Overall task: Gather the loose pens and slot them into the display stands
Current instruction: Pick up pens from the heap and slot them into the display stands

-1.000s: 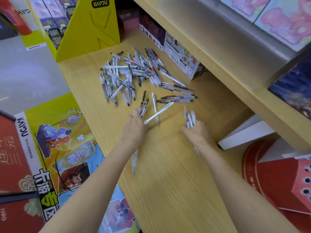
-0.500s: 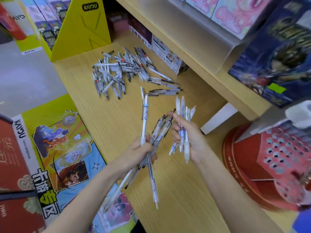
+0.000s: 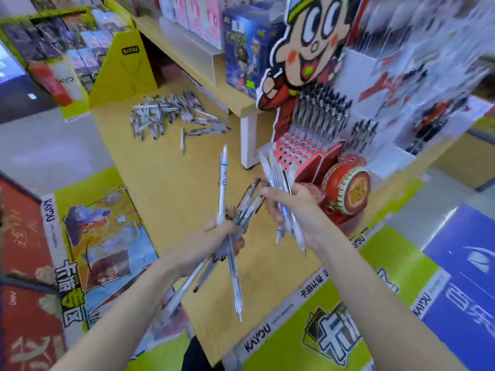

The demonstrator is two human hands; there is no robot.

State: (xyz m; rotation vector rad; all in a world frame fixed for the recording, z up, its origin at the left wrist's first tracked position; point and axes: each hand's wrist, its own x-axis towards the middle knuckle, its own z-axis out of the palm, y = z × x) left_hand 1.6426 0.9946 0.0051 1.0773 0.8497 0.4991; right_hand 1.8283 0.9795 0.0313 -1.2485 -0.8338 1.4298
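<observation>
My left hand (image 3: 223, 234) grips a splayed bunch of pens (image 3: 222, 188), one white pen pointing up and others slanting down. My right hand (image 3: 292, 207) holds a second bunch of pens (image 3: 276, 170) fanned upward. Both hands hover above the wooden table (image 3: 171, 188). A pile of loose pens (image 3: 166, 113) lies farther back on the table, with a single pen (image 3: 182, 140) apart from it. A red display stand (image 3: 297, 151) with rows of holes stands to the right, its back rows filled with dark-capped pens (image 3: 321, 111). The view is motion-blurred.
A cartoon figure cutout (image 3: 305, 49) rises behind the stand, with a red drum decoration (image 3: 348, 188) in front. A yellow cardboard display (image 3: 126, 65) stands at the table's far left. A wooden shelf (image 3: 214, 84) with boxes overhangs the back. More pen racks (image 3: 428, 116) stand at the right.
Both hands lifted off the table with pens gathered in them. The view swung right, bringing the red display stand and cartoon cutout into sight while the pen pile slid away to the left.
</observation>
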